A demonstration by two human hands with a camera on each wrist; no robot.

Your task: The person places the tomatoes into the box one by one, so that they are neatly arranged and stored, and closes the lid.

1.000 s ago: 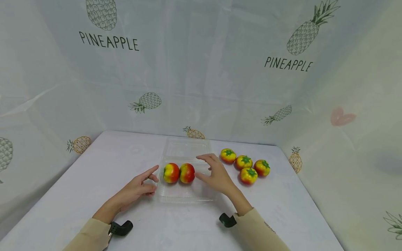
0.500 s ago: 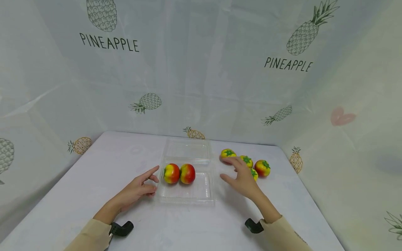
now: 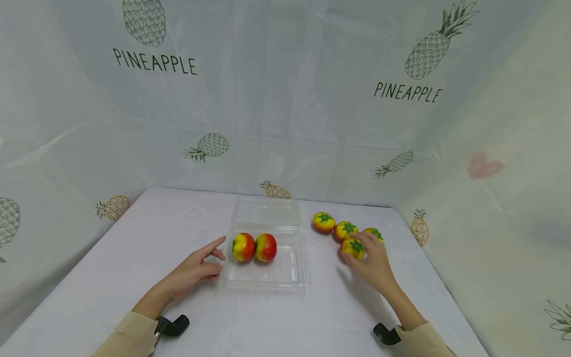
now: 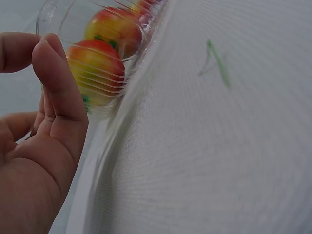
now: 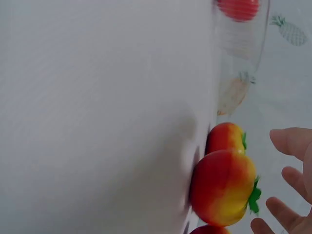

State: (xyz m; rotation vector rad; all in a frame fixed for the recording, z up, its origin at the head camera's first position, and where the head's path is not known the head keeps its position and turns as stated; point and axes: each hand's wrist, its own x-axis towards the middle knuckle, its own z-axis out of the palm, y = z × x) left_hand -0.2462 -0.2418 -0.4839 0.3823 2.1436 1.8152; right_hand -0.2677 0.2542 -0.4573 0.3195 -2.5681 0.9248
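A clear plastic clamshell box (image 3: 267,283) lies opened flat on the table, with its lid (image 3: 266,214) toward the back. Two red-yellow toy persimmons (image 3: 255,247) sit side by side on their sides in its back left part. My left hand (image 3: 193,273) is at the box's left side, fingers loosely extended, fingertips right at its edge; the left wrist view has the hand (image 4: 46,131) close beside the wall. My right hand (image 3: 372,260) reaches over the nearest loose persimmon (image 3: 352,248), thumb and fingers spread. In the right wrist view its fingers (image 5: 292,141) stand apart from the fruit (image 5: 224,187).
More loose persimmons lie behind the nearest one: one at the left (image 3: 323,222), one in the middle (image 3: 345,230) and one at the right (image 3: 374,233), partly hidden by the right hand. A pineapple-printed curtain (image 3: 285,99) encloses the white table (image 3: 267,327).
My right hand has moved away from the box, rightward to the loose persimmons. The left hand has stayed in place, and the two persimmons in the box have not shifted.
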